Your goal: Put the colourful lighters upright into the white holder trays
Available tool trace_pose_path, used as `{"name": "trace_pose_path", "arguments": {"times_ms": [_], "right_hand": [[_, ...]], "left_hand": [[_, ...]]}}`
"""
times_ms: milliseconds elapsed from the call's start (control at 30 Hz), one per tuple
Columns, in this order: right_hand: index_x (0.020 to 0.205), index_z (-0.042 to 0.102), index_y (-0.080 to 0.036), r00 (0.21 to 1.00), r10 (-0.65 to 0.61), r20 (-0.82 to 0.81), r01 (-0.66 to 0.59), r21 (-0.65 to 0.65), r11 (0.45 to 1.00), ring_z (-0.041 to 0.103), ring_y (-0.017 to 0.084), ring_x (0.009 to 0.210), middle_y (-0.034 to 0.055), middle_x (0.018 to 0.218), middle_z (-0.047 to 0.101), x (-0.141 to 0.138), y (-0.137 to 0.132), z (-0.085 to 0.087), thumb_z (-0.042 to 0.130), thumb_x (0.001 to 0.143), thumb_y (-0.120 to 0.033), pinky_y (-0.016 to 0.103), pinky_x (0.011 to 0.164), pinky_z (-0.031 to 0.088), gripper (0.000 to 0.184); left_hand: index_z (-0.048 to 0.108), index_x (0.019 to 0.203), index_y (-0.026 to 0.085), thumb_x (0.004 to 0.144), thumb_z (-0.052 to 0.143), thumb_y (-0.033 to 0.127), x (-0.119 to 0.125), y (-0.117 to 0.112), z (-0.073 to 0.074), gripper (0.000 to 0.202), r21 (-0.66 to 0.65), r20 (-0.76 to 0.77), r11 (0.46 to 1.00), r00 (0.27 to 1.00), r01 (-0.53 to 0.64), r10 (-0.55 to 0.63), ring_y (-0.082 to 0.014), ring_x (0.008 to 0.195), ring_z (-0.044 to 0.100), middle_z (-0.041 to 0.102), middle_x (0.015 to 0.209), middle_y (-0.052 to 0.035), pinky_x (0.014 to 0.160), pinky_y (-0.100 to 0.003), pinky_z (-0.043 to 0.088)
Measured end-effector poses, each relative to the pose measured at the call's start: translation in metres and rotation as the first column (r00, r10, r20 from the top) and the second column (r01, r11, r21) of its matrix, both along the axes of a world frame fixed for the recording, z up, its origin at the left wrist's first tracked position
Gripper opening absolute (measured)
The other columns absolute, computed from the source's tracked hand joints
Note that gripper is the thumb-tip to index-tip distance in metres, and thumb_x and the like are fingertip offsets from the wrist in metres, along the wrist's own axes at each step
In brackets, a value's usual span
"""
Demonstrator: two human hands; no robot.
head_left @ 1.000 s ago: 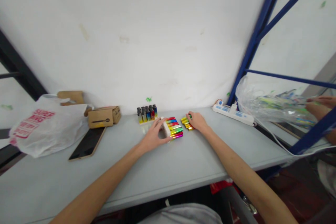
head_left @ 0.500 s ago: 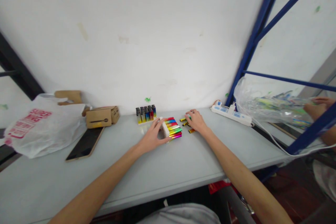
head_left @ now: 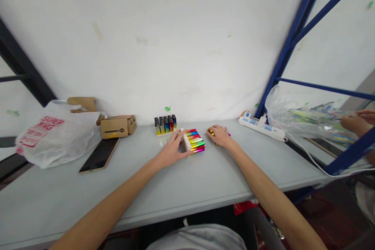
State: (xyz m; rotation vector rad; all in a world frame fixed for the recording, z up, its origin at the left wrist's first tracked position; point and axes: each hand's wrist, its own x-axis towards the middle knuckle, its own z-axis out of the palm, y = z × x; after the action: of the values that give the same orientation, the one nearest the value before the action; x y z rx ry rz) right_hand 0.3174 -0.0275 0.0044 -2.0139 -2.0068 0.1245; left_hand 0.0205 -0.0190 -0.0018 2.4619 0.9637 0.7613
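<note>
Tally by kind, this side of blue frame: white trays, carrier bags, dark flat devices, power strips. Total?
White trays: 2 (one at the left hand, one farther back)
Carrier bag: 1
Dark flat device: 1
Power strip: 1
Total: 5

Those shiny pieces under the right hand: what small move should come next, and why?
Perhaps the right hand should close its grip on one of the loose shiny pieces: it lies right over them, while the left hand spans the white holder with its row of colourful pieces. Whether the right has one pinched is hidden.
</note>
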Motion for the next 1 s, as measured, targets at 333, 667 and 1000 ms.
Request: {"name": "trace_pose_path", "arguments": {"times_ms": [333,667,1000], "right_hand": [[0.155,0.048,-0.018,0.889,0.428,-0.164,-0.340,0.390,0.856,0.043,0.022,0.149,0.0147,0.157,0.051,-0.081,-0.002,0.000,0.026,0.111,-0.041,0.044,0.125,0.034,0.055],[0.149,0.055,-0.009,0.880,0.469,0.078,-0.475,0.199,0.857,0.042,0.026,0.151,0.0200,0.159,0.049,-0.046,0.015,-0.020,0.028,0.109,-0.026,0.052,0.127,0.033,0.052],[0.150,0.055,-0.013,0.926,0.377,0.019,-0.377,0.042,0.925,0.054,0.025,0.141,0.0167,0.153,0.057,-0.018,0.001,-0.002,0.025,0.110,-0.026,0.047,0.120,0.039,0.052]], "left_hand": [[0.021,0.166,0.026,0.081,0.076,0.063,0.004,0.009,-0.008,0.107,0.043,0.081,0.998,0.996,0.039,-0.043,-0.0336,0.156,0.030,0.032,0.168,-0.0135,0.128,-0.050,0.029],[0.020,0.166,0.020,0.082,0.075,0.065,0.004,0.007,-0.004,0.110,0.021,0.029,0.999,0.999,0.045,-0.045,-0.0336,0.158,0.027,0.030,0.170,-0.0156,0.130,-0.048,0.024],[0.016,0.167,0.024,0.083,0.072,0.066,0.002,0.006,-0.003,0.110,-0.037,0.038,0.998,0.998,0.055,-0.053,-0.0348,0.158,0.026,0.025,0.171,-0.0151,0.126,-0.049,0.032]]}}
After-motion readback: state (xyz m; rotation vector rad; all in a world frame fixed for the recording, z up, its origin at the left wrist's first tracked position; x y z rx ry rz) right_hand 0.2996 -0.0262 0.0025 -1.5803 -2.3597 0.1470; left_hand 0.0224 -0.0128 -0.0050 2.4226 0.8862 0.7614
